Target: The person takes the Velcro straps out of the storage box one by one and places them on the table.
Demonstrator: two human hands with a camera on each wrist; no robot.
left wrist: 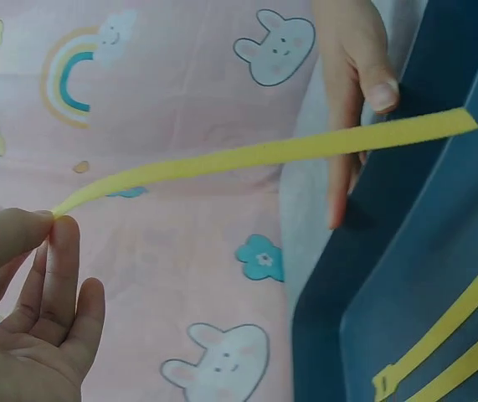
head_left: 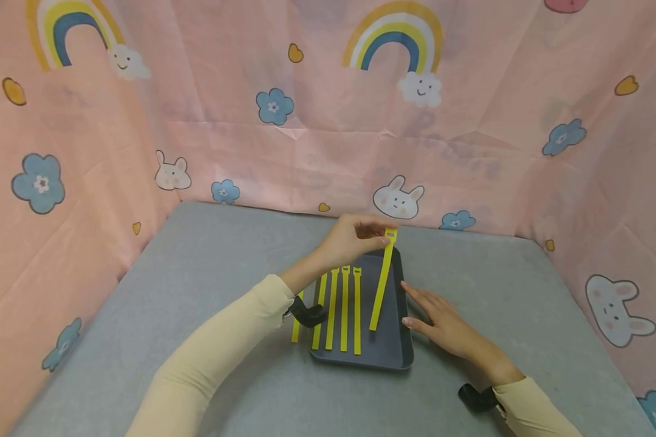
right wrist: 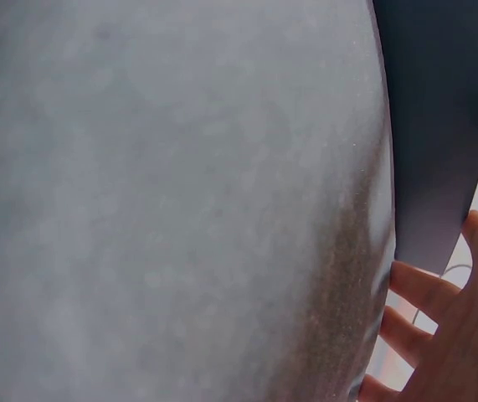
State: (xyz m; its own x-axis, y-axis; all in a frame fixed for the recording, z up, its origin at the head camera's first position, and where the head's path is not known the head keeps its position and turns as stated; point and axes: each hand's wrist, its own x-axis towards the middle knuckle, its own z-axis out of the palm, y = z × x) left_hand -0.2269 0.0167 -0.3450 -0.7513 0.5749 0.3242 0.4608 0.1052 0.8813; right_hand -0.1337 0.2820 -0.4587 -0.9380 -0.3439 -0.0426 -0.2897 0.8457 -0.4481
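A yellow cable tie strap [head_left: 381,285] with a slotted head hangs from my left hand [head_left: 355,238], pinched at the head between thumb and forefinger. Its free end slants down over the right half of a dark grey tray [head_left: 361,362]. In the left wrist view the strap [left wrist: 280,151] bends slightly and its cut tip overlaps the tray [left wrist: 322,322]. Several more yellow straps [head_left: 357,312] lie side by side in the tray's left half, heads at the far end. My right hand [head_left: 443,325] rests at the tray's right wall, fingers extended and fingertips at the rim.
Another yellow strap [head_left: 296,328] lies on the grey table [head_left: 240,388] just left of the tray, partly behind the left wrist's black camera mount [head_left: 308,314]. A pink printed cloth [head_left: 328,145] stands around the table's back and sides.
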